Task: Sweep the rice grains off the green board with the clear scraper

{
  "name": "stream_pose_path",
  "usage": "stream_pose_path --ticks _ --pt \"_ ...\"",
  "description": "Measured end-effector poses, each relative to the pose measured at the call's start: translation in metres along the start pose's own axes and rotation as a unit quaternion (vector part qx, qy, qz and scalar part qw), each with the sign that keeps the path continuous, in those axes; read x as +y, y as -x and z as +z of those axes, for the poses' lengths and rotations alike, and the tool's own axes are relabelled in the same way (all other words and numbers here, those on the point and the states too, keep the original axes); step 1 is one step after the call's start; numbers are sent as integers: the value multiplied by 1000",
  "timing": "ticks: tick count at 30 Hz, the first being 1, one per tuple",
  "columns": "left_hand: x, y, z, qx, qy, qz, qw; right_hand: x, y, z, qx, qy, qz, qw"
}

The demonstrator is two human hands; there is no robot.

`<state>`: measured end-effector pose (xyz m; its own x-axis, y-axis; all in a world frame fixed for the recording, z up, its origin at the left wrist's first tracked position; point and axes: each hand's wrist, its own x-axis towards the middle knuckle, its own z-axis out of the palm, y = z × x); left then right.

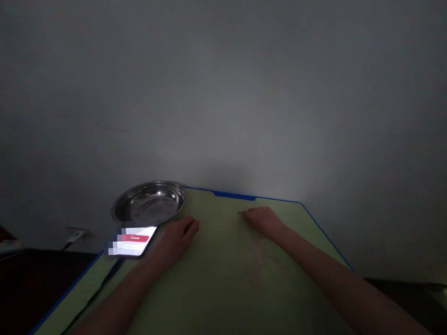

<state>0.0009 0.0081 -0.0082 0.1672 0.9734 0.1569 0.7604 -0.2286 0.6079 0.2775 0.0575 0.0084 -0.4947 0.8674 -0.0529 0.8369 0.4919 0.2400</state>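
Note:
Resting on the green tabletop (219, 265), my left hand (180, 235) has its fingers curled in, and nothing shows between them. Just behind it stands a round, shallow steel basin (151, 205). A phone (134, 241) with a lit screen lies close to my left wrist. Across the table, my right hand (265, 221) is closed with its fingertips pinched near the surface. A tiny thin dark tip pokes out from those fingers, too small and dim to name. The two hands are apart.
A grey wall (228, 104) rises behind the table's blue edge (234, 195). A dark cable (99, 289) runs along the left side of the tabletop. A plug in a wall socket (78, 235) sits low at left. Pale scuffs (262, 259) mark the surface near my right forearm.

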Motion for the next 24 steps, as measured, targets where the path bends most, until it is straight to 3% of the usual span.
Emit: stream_pose_path --ticks 10,14,18,24 --pt "2 -3 8 -3 5 16 1000 -26 94 -3 13 -12 -38 999" --pt "-1 -4 12 -3 3 29 1000 -27 114 -6 9 -12 -32 999" --pt "-4 -5 14 0 8 31 999 -12 93 -12 26 -7 4 1000" --pt "-4 -4 11 -6 5 23 1000 -7 13 -15 68 -29 44 996"
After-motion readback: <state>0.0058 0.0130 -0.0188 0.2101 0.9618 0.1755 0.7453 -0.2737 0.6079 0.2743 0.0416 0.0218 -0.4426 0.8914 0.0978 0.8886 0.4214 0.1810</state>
